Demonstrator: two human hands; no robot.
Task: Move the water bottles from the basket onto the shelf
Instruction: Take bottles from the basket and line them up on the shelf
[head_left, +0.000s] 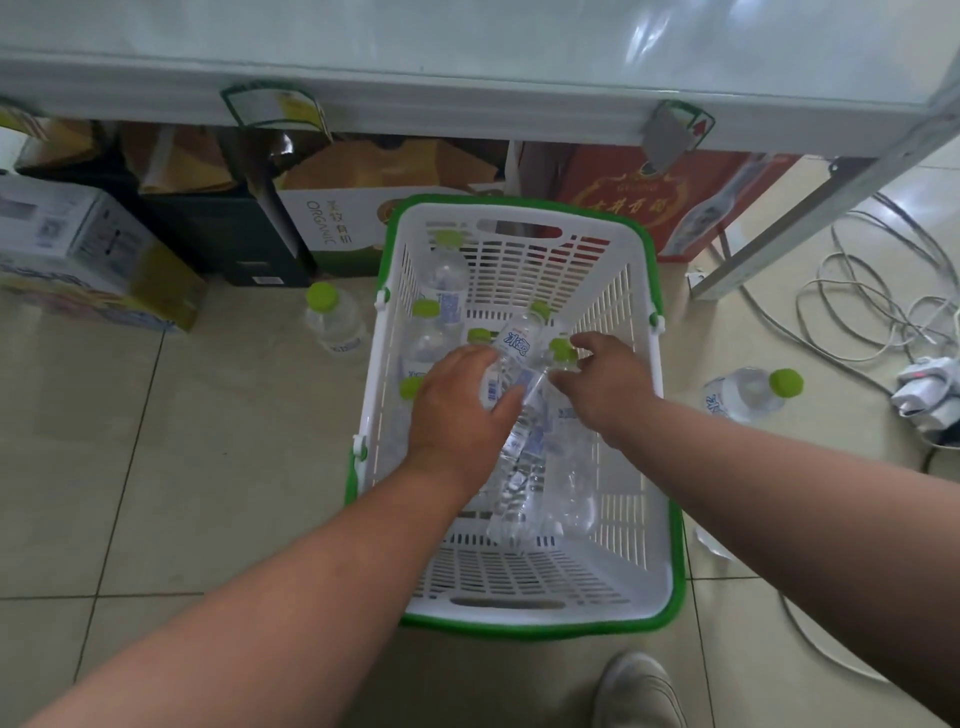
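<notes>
Cardboard boxes (322, 218) stood on the floor well beyond the hands, among them a white one printed ORGANIC and a red carton (639, 202) farther right. A grey-and-yellow box (88, 254) sat far off to the left of the hands. Loose white cables (852, 296) coiled on the tiles (171, 441) off to the right, and a grey shoe (641, 691) showed nearest the camera.

Head camera looks steeply down, close above the basket (644, 364)
</notes>
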